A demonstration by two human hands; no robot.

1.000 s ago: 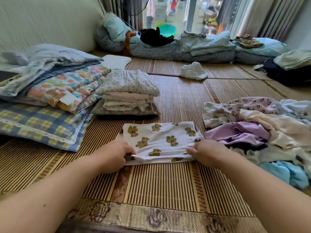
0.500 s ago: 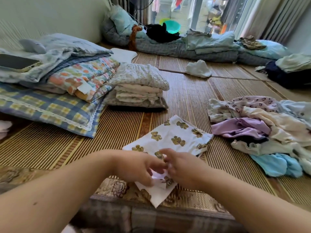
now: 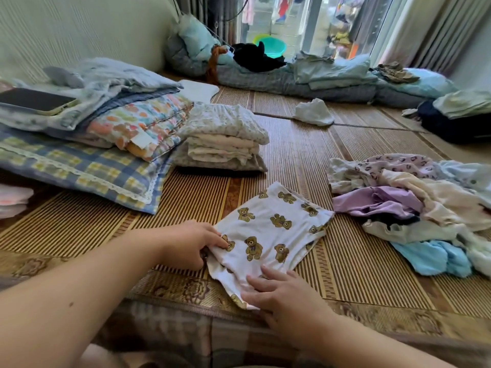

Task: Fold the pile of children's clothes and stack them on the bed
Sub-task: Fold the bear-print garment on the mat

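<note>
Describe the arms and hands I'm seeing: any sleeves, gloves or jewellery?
Both are bare: no gloves, rings, watch or bracelet on the left hand or right hand, and no sleeve reaches into view on either forearm. The left forearm carries one small dark spot.

Wall: a pale ribbed wall [image 3: 79, 30] fills the upper left of my view.
Mat: a striped woven mat [image 3: 305, 155] spreads from in front of me to the far side, with a brown flowered border [image 3: 186, 288] along its near edge.
Glass door: a glass door [image 3: 332, 22] at top centre, with bright daylight behind it.
Curtains: grey curtains [image 3: 425, 30] hang at the upper right.
Bedding: blue-grey quilts [image 3: 305, 83] lie along the far edge, below the glass.
Left side: a checked pillow [image 3: 79, 166] lies under folded blankets.
</note>
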